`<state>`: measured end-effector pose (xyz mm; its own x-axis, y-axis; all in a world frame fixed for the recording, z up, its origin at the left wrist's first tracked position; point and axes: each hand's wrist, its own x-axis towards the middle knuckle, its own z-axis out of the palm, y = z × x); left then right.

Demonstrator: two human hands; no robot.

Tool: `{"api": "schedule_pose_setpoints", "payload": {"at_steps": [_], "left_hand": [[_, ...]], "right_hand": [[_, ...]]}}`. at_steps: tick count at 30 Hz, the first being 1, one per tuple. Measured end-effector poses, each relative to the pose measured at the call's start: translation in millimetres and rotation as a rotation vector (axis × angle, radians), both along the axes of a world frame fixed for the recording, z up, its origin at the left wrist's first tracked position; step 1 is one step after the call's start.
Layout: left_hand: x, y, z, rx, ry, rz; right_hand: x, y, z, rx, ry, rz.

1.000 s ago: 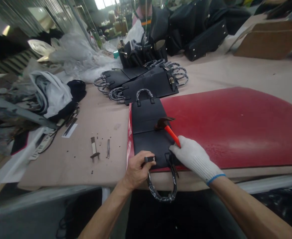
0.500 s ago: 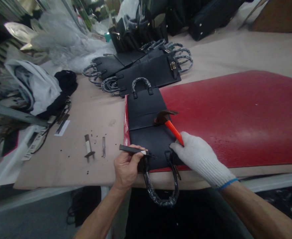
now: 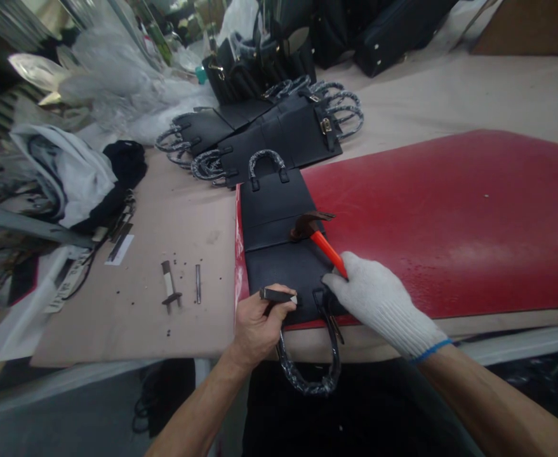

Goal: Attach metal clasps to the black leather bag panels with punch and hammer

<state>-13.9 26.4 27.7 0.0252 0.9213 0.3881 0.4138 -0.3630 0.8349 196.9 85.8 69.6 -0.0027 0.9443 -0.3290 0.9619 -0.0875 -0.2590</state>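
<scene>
My bare left hand (image 3: 262, 324) pinches a dark metal punch (image 3: 277, 296) with a pale band, over the near end of a black leather bag panel (image 3: 279, 216). The punch's tip is hard to make out against the black leather. My right hand (image 3: 378, 298), in a white knit glove, grips the orange handle of a claw hammer (image 3: 324, 241); its rusty head is over the middle of the panel. A plastic-wrapped handle (image 3: 307, 384) hangs from the panel's near end past the table edge, and another wrapped handle (image 3: 265, 157) arches at its far end.
Under the panel lies a red board (image 3: 440, 222) stretching right. A pronged punch (image 3: 169, 285), a thin metal rod (image 3: 197, 284) and small dark bits lie left. Behind are stacked black bag panels (image 3: 279, 136) and a brown box (image 3: 536, 28); plastic wrap (image 3: 117, 76) heaps at back left.
My left hand has shifted right and the punch has come more upright, its top moving right. My right hand and the hammer stay almost in place.
</scene>
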Motion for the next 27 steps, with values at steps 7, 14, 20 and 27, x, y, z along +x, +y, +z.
{"api": "schedule_pose_setpoints", "payload": {"at_steps": [7, 14, 20, 27], "left_hand": [[0.3, -1.1, -3.0, -0.016, 0.028, 0.014], [0.1, -0.4, -4.9, -0.029, 0.018, 0.025], [-0.3, -2.0, -7.3, -0.002, 0.023, 0.007], [0.8, -3.3, -7.5, 0.174, 0.036, -0.034]], "right_hand": [[0.3, -0.1, 1.3, -0.004, -0.003, 0.019], [0.2, 1.4, 1.2, -0.005, 0.005, 0.030], [0.5, 0.3, 1.2, -0.009, 0.012, 0.031], [-0.3, 0.3, 3.5, -0.028, 0.001, 0.023]]}}
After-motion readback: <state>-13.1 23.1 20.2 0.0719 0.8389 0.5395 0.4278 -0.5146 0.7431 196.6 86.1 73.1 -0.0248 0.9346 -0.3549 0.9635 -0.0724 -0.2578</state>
